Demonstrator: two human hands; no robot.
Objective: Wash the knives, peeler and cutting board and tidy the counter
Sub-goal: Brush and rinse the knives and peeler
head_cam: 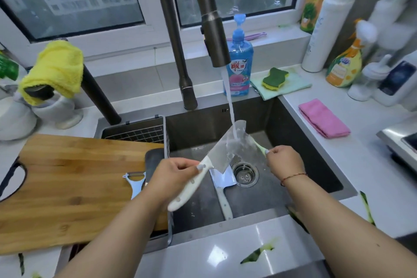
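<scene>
While water runs from the faucet (pixel 214 40) onto its blade, the cleaver (pixel 234 146) is gripped at the handle by the left hand (pixel 173 178), long axis slanting up-right toward the right hand (pixel 284 162), whose fingers pinch a pale-green brush (pixel 260 148) at the blade's far edge.

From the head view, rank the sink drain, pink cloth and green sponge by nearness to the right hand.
From the right hand:
1. Sink drain, just to its left in the basin.
2. Pink cloth, on the counter to its right.
3. Green sponge, farther back behind the sink.
</scene>
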